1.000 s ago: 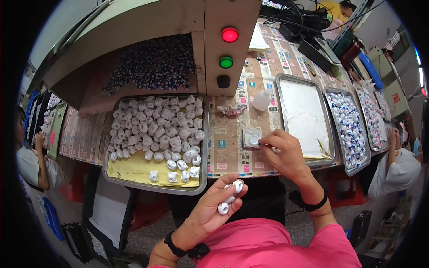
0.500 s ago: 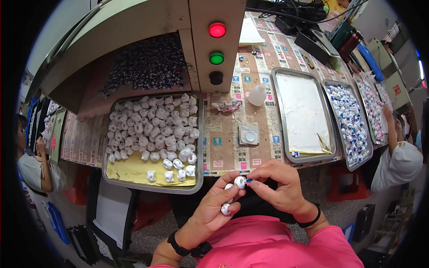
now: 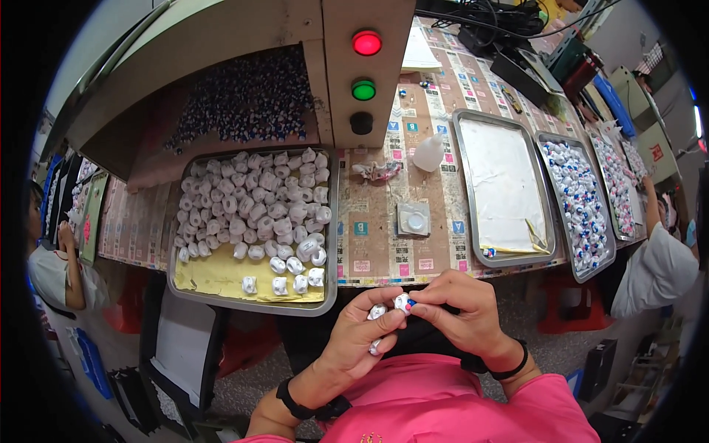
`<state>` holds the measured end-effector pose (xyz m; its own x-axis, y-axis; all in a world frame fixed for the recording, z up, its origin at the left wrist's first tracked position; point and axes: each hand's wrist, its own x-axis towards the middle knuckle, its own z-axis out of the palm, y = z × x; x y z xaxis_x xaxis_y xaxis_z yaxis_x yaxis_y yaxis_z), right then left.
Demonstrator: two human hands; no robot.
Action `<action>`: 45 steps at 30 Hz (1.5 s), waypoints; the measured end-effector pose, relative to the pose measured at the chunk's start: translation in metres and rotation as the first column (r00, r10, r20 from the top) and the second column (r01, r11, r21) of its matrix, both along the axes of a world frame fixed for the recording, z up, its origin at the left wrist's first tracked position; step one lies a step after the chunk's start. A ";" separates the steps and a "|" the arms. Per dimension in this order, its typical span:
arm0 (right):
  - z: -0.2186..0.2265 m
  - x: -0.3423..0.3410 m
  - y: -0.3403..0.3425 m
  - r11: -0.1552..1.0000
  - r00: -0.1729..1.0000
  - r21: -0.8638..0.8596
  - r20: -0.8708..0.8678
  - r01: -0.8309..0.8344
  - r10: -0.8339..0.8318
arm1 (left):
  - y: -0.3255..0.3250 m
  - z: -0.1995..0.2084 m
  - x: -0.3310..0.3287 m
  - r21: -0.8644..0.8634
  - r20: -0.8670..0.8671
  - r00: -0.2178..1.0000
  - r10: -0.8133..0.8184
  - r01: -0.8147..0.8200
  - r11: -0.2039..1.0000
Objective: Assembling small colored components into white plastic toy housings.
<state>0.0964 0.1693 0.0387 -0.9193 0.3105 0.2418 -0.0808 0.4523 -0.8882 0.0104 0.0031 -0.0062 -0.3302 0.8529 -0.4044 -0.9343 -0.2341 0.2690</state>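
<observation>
White piece [image 3: 401,302]: at the fingertips, touching the small blue-and-pink part [image 3: 410,305].
Left hand [image 3: 353,328]: holding that piece, plus two more white pieces [image 3: 377,311].
Right hand [image 3: 469,314]: pinching the small part.
Table [image 3: 377,251]: white bottle [image 3: 428,153] beyond a small dish [image 3: 416,221].
Left tray [image 3: 214,279]: heaped with white pieces.

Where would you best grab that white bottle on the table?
I'd probably take the white bottle by its wide, rounded body, below the tapering spout, coming from the near right. It appears upright and broadest low down; a crumpled rag lies to its left and a small square block on its near side.
</observation>
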 end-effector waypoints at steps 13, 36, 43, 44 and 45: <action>0.004 0.012 0.034 0.976 0.992 -0.183 -0.057 -0.119 0.110 | 0.024 0.013 0.008 -0.124 -0.077 0.994 -0.075 0.065 0.990; -0.007 0.098 0.179 0.571 0.734 0.489 -0.256 0.659 -0.629 | 0.029 0.028 0.007 -0.007 0.125 0.974 -0.188 0.190 0.982; -0.023 0.052 0.115 0.812 0.930 0.523 0.091 0.258 -0.355 | 0.022 0.013 0.002 0.071 0.228 0.958 -0.174 0.162 0.984; -0.025 0.049 0.112 0.797 0.905 0.565 0.194 0.213 -0.379 | 0.020 0.014 0.002 0.068 0.228 0.960 -0.164 0.152 0.986; -0.023 0.046 0.112 0.800 0.907 0.564 0.195 0.206 -0.372 | 0.018 0.015 0.002 0.060 0.227 0.962 -0.148 0.138 0.989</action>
<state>0.1426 0.2808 0.0156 -0.8586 0.4764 0.1894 0.3451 0.8102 -0.4738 0.0119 0.0207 0.0089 -0.1055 0.9030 -0.4166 -0.9944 -0.1000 0.0350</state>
